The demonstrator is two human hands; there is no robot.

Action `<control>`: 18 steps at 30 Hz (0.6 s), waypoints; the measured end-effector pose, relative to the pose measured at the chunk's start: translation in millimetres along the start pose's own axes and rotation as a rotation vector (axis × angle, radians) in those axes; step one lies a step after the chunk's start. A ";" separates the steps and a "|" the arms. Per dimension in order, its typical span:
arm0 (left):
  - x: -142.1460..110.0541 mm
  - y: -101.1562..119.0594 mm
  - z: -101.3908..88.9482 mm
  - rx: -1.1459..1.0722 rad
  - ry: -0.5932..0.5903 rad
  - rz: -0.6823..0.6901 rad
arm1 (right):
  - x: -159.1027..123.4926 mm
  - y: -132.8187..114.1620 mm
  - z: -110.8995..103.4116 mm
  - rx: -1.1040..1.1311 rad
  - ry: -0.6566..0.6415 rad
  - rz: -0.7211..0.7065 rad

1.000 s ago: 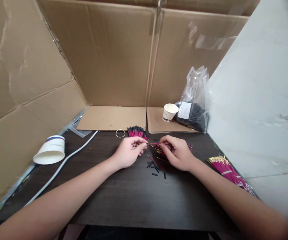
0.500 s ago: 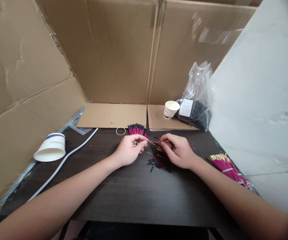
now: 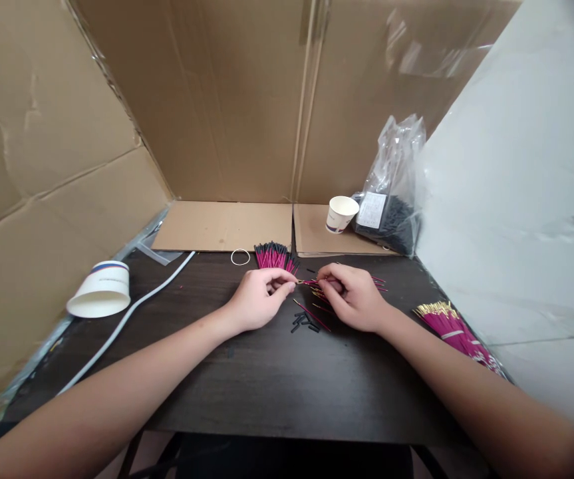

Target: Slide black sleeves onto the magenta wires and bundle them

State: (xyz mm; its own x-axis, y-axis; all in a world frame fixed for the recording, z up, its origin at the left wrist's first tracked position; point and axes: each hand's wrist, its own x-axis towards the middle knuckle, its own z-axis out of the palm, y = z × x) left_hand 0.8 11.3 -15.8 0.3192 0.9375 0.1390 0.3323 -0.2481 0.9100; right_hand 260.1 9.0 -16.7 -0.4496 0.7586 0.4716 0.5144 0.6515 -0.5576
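My left hand (image 3: 264,298) is closed in a pinch, its fingertips meeting the gold end of a thin magenta wire (image 3: 307,282). Closed as well, my right hand (image 3: 354,297) grips that wire farther along; the fingers hide part of it. Under and beside the right hand lie several more magenta wires with gold ends. One loose wire (image 3: 312,315) rests just in front of them. Close to it is a small scatter of short black sleeves (image 3: 302,320). Behind my left hand sits a bundle of black-tipped magenta wires (image 3: 273,256).
A tied bundle of gold-ended wires (image 3: 450,329) lies at the right. A paper cup (image 3: 341,214) stands beside a clear bag of black pieces (image 3: 391,213). At the left are a tipped paper cup (image 3: 101,290) and a white cable (image 3: 140,307). A white ring (image 3: 240,263) lies near the cardboard.
The black sleeves have shifted slightly, and the black tip by the loose wire's near end no longer shows. Both hands keep almost the same place, and the view has tilted a little.
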 end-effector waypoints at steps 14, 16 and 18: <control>-2.5 3.6 -1.0 0.110 -0.021 0.062 | 0.9 -4.2 0.3 -0.014 -0.014 -0.054; -2.5 4.0 -1.1 0.122 -0.021 0.075 | 0.8 -4.1 0.4 -0.017 -0.023 -0.049; -2.2 3.5 -1.1 0.128 -0.019 0.087 | 0.8 -3.2 0.8 -0.016 -0.019 -0.062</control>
State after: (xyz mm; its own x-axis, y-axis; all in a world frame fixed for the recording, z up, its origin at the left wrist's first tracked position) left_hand 0.3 8.6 -12.4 0.3680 0.9066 0.2065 0.4131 -0.3584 0.8372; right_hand 257.5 7.5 -15.0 -0.4947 0.7163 0.4922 0.4962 0.6977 -0.5167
